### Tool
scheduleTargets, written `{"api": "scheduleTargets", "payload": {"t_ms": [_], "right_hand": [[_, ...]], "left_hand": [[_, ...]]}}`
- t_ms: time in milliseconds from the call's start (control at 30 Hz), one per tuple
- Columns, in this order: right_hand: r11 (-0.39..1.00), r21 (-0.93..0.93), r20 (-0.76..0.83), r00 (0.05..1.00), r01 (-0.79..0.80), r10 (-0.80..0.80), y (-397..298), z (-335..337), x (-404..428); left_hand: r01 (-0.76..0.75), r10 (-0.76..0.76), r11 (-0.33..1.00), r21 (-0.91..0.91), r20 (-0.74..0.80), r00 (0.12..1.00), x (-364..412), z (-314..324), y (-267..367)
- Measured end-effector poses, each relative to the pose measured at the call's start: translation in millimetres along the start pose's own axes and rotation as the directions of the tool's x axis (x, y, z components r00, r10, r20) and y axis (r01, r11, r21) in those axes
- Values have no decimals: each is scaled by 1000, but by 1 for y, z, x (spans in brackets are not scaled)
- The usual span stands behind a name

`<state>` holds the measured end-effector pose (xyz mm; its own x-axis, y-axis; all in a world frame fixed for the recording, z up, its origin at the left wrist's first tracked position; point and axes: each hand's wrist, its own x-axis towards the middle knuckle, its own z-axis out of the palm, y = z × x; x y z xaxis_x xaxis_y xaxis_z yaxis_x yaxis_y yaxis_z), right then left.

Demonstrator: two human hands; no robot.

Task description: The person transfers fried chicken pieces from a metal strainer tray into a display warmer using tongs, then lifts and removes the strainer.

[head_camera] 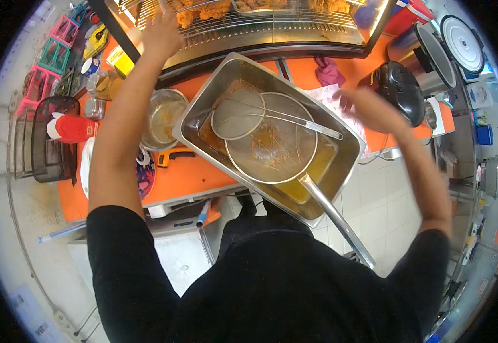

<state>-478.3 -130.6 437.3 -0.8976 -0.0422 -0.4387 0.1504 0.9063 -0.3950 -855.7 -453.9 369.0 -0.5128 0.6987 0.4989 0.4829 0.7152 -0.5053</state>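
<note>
My left hand reaches up to the left side of a lit food warming cabinet, where fried pieces lie on wire racks. Motion blur hides whether its fingers hold anything. My right hand, also blurred, hovers over printed paper with its fingers loosely bent and nothing visible in them. Between my arms sits a deep steel pan with yellow oil at the bottom. Across it rests a large round mesh strainer, its handle pointing toward me. A smaller mesh skimmer lies partly over the large one.
Left on the orange counter are a steel bowl, an infrared thermometer and a red bottle. At right stand a black appliance and a tall steel pot. A purple cloth lies before the cabinet.
</note>
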Motion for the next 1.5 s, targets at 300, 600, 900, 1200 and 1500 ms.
{"api": "scheduleTargets", "payload": {"t_ms": [300, 600, 900, 1200, 1500], "right_hand": [[827, -561, -447, 857, -45, -257, 84, 206, 3], [861, -470, -509, 737, 196, -446, 103, 192, 10], [969, -64, -545, 805, 240, -235, 103, 146, -108], [896, 322, -433, 889, 305, -147, 88, 233, -150], [840, 324, -509, 829, 434, -232, 99, 233, -138]], "left_hand": [[444, 242, 475, -760, 597, 765, -106, -181, 64], [935, 802, -297, 194, 583, 133, -295, -381, 438], [376, 183, -924, 68, 942, 280, -269, -455, 461], [763, -277, -540, -355, 931, 238, -277, -501, 450], [888, -377, -359, -287, 915, 143, -282, -474, 447]]}}
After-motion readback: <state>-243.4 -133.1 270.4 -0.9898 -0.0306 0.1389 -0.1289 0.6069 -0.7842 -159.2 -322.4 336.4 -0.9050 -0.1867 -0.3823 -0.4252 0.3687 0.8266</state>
